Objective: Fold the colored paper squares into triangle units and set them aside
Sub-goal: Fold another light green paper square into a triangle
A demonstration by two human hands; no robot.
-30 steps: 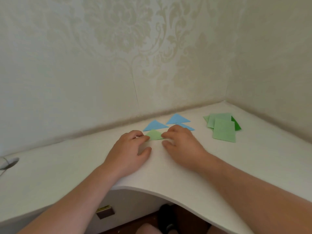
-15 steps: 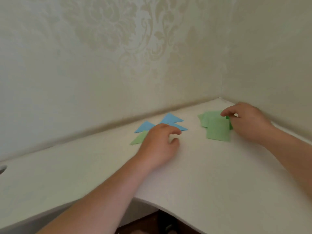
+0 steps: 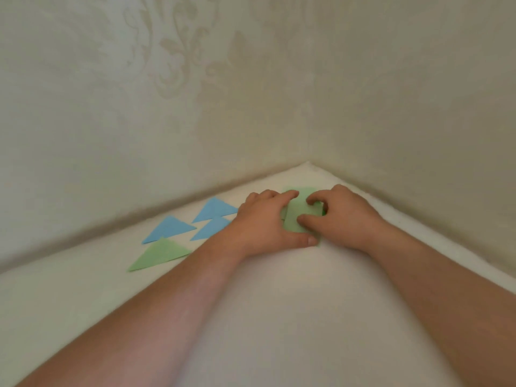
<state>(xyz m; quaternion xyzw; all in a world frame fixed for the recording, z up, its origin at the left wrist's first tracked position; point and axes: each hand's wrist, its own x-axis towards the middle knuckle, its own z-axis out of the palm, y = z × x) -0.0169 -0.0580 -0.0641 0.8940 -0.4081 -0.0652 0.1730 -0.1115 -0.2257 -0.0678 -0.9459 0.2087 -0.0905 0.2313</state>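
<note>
A small stack of green paper squares (image 3: 295, 220) lies near the table's far corner, and both hands are on it. My left hand (image 3: 264, 223) lies flat along the stack's left side, index finger stretched over the paper and thumb at its near corner. My right hand (image 3: 344, 216) curls over the right side and pinches the top green square between bent index finger and thumb. To the left lie three blue folded triangles (image 3: 215, 209) (image 3: 169, 229) (image 3: 210, 227) and, nearer, one green folded triangle (image 3: 160, 254), all flat and untouched.
The white table (image 3: 279, 317) runs into a corner between two pale patterned walls (image 3: 391, 107) just behind the stack. Its curved front edge falls away at the lower left. Both forearms cross the table's middle.
My left hand left the green triangle and moved right onto the stack, joining my right hand, whose fingers now pinch the top square. The view has swung toward the corner.
</note>
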